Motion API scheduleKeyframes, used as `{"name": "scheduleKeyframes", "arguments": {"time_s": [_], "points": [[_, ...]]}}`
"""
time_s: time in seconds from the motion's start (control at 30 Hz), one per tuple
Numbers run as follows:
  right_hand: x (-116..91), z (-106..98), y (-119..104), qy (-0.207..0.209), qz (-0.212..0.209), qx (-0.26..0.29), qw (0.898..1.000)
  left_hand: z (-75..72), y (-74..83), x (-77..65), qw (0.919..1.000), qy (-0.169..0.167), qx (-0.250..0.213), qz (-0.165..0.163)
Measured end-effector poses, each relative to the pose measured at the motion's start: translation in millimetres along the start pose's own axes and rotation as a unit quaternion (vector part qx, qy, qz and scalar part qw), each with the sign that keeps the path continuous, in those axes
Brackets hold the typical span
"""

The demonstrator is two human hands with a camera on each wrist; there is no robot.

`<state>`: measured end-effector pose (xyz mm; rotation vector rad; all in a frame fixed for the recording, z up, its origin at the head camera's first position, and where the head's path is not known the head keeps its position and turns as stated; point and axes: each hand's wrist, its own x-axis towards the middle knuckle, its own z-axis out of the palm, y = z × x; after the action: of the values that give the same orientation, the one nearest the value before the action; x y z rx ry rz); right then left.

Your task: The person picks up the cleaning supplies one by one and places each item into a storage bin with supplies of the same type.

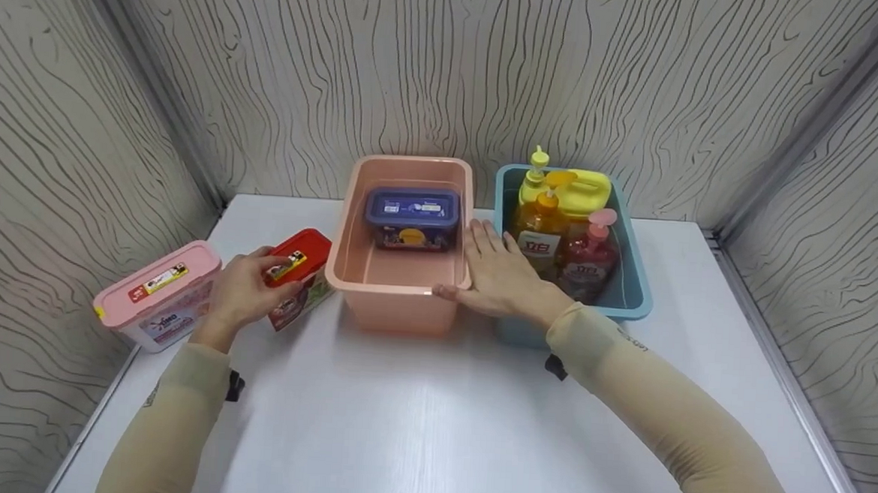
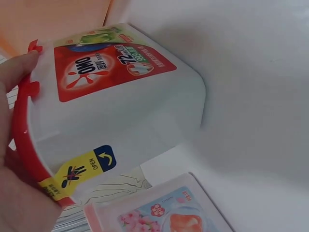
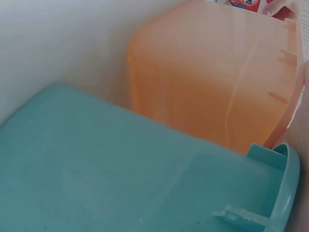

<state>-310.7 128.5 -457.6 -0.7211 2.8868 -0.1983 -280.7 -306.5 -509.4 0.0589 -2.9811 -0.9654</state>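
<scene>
As the right grip [image 1: 501, 276] rests wide against the pink bin [image 1: 402, 312], left of it the left grip [image 1: 245, 293] pinches the red-lidded box [image 2: 120, 92]!

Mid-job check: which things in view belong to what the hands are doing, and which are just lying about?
Belong, judging by the hands:
red-lidded box, gripped by the left hand
pink bin, right hand on its rim

Seemingly just lying about:
pink-lidded box
blue-lidded box, inside the pink bin
teal bin, holding yellow bottle, orange bottle, red bottle
</scene>
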Motion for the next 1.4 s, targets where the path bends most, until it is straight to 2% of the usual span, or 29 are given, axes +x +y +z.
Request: {"name": "scheduleKeyframes", "arguments": {"time_s": [0.23, 0.47, 0.7, 0.83, 1.07, 1.4], "points": [[-0.8, -0.9, -0.9, 0.001, 0.000, -0.004, 1.000, -13.2, 3.5, -5.7, 0.9998, -0.007, 0.013, 0.014], [0.5, -0.7, -0.4, -0.003, 0.000, -0.006, 1.000, -31.8, 11.6, -13.4, 0.9991, 0.015, 0.011, 0.039], [0.5, -0.4, -0.6, -0.004, 0.002, -0.001, 1.000, -49.7, 19.9, -19.9, 0.9986, 0.030, 0.012, 0.042], [0.5, -0.3, -1.3, -0.007, 0.003, -0.003, 1.000, -59.4, 25.1, -22.1, 0.9974, 0.042, 0.021, 0.055], [0.4, -0.6, -1.5, -0.006, 0.001, -0.004, 1.000, -79.6, 42.1, -23.3, 0.9954, 0.049, 0.040, 0.072], [-1.2, -1.5, -2.2, 0.002, -0.007, -0.013, 1.000, -108.7, 68.2, -19.8, 0.9859, 0.064, 0.079, 0.133]]}}
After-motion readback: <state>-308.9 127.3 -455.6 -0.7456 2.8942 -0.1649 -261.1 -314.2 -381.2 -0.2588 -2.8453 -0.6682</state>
